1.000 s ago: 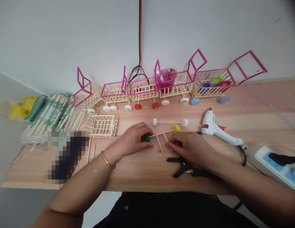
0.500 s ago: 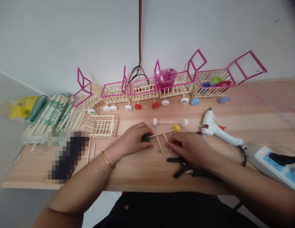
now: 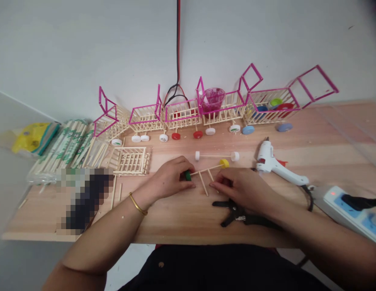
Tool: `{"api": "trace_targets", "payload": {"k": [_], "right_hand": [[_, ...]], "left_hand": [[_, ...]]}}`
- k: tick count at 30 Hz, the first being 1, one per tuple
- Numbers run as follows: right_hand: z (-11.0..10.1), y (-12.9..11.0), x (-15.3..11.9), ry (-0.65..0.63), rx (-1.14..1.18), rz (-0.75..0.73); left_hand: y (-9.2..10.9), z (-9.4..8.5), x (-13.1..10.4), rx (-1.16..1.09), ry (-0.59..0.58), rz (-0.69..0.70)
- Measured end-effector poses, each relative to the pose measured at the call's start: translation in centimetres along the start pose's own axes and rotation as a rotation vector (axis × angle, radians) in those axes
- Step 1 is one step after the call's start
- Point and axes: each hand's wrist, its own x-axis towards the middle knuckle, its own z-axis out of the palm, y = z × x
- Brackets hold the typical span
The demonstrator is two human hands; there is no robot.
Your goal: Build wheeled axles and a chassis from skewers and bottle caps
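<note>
Prob. at the joining step: setting L stick (image 3: 203, 184) & R stick (image 3: 211, 176) crosswise on axle (image 3: 204, 170), btwn green cap (image 3: 188, 176) & yellow cap (image 3: 224, 163). Gripping green cap btwn thumb & fingers of L hand (image 3: 172, 178); pinching R stick nr lower end w/ closed fingertips of R hand (image 3: 239, 186). Find axle at middle of table (image 3: 172, 218), just this side of white wheels (image 3: 235, 156). For next move, prob. need to keep both sticks parallel & steady w/o twisting axle. Can't tell whether glued; glue gun (image 3: 268, 159) handy on R if not.
</note>
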Motion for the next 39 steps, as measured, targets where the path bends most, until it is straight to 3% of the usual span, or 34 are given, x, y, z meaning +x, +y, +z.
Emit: {"api": "trace_targets", "payload": {"k": [2,7,12,18,21,24,26,29,34,39], "right_hand": [[0.0,0.0,-0.2,0.047,0.013,-0.028],[0.6,0.0,-0.4,0.157,0.011,-0.365],[1.2,0.1,-0.1,0.121,-0.007,-0.537],[1.0,0.0,-0.3,0.058,-0.034,-0.626],[0.0,0.2,-0.4,0.206,0.029,-0.566],[-1.4,0.8,-0.4,0.424,0.02,-0.325],[-2.1,1.4,-0.2,0.483,0.018,-0.188],[-2.5,2.0,0.1,0.492,0.032,-0.137],[-2.0,2.1,0.4,0.417,0.031,-0.251],[-1.8,2.0,0.4,0.411,-0.001,-0.258]], "left_hand": [[0.0,0.0,0.0,0.002,-0.006,-0.002],[-0.1,0.1,0.0,0.0,-0.005,0.005],[0.0,0.1,0.0,0.006,0.005,0.003],[0.0,0.0,0.0,-0.008,0.01,0.007],[0.0,0.0,0.0,-0.009,0.009,0.0],[0.0,0.0,-0.1,-0.007,0.003,-0.014],[0.1,0.0,-0.1,-0.008,0.01,-0.014],[0.1,0.0,-0.1,-0.011,0.019,-0.009],[0.2,0.1,-0.2,-0.015,0.032,0.004],[0.1,0.2,-0.2,-0.021,0.038,0.015]]}}
